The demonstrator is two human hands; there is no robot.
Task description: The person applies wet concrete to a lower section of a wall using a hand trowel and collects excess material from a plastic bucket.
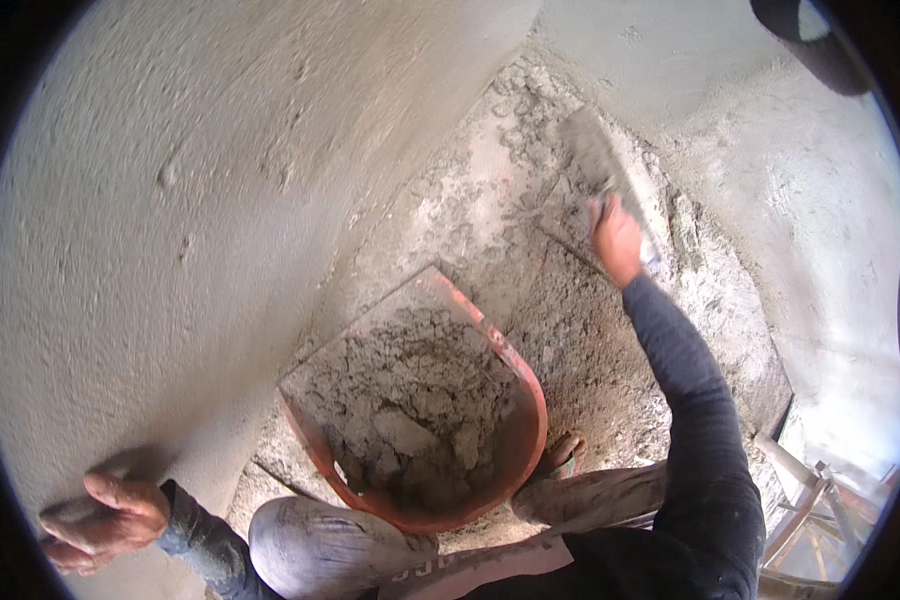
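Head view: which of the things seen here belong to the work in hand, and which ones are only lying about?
Belonging to the work:
flat trowel, in the right grip
orange-red pan
grey mortar-like mix inside it

Seemingly just lying about:
wooden poles, lower right
thin dark strip, left of the pan

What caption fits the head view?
Right hand grips a trowel, left hand open beside the wall, grey mix in a pan.

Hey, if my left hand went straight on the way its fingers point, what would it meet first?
Most likely the grey plastered wall: your left hand points toward it, with nothing visible in between. Depth is unclear, so they may already be touching.
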